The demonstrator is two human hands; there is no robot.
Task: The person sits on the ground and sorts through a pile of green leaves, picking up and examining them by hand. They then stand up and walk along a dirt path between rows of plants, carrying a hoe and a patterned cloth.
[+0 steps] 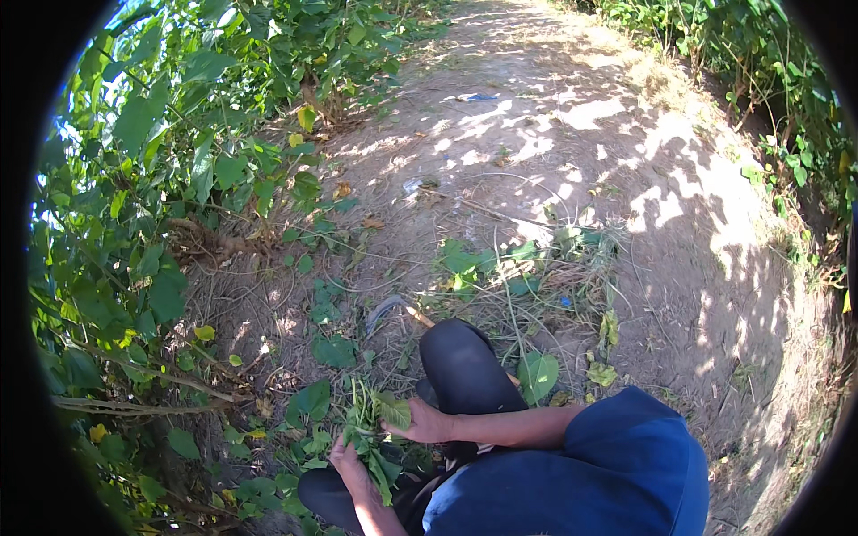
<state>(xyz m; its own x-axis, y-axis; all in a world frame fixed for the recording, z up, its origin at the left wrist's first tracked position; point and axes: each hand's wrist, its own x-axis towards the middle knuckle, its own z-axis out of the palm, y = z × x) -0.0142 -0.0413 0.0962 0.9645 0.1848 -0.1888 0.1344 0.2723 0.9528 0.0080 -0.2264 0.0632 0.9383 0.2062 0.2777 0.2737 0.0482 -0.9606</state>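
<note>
A bunch of green leafy stems [365, 419] is held low in front of my body. My left hand [347, 459] grips it from the lower left, around the stems and leaves. On the other side, my right hand [425, 423] has its fingers closed on a green leaf [392, 410] at the bunch's upper right. Leaves hang down below my hands. A sickle with a curved metal blade [383, 311] and a wooden handle [420, 317] lies on the ground beyond my bent knee, which hides part of the handle.
Dense leafy bushes [147, 281] stand along the left, with bare branches [154, 402] reaching low. Cut stems and a grass heap [570, 275] lie ahead. A dirt path [670, 301] runs forward and right, bordered by more bushes [798, 87]. A blue scrap [481, 97] lies farther up.
</note>
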